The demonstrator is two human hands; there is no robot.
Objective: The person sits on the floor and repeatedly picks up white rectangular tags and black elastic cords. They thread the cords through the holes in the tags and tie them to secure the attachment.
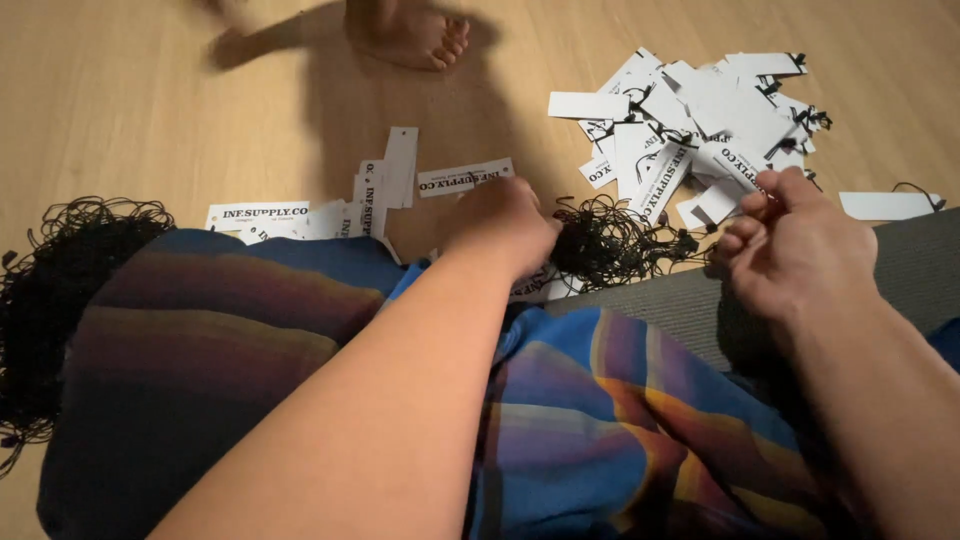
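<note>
Matt white paper tags [700, 120], thin black cord [610, 240], perhaps nylon, smooth wooden floor [120, 100], striped cloth [600, 420].

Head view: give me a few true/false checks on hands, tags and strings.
1. The left hand rests at a small tangle of black strings. True.
2. The pile of white tags lies on a metal tray. False: it lies on the wooden floor.
3. The right hand is flat and wide open. False: its fingers are curled, pinched together near the tags.
4. A bare foot shows at the top. True.
</note>
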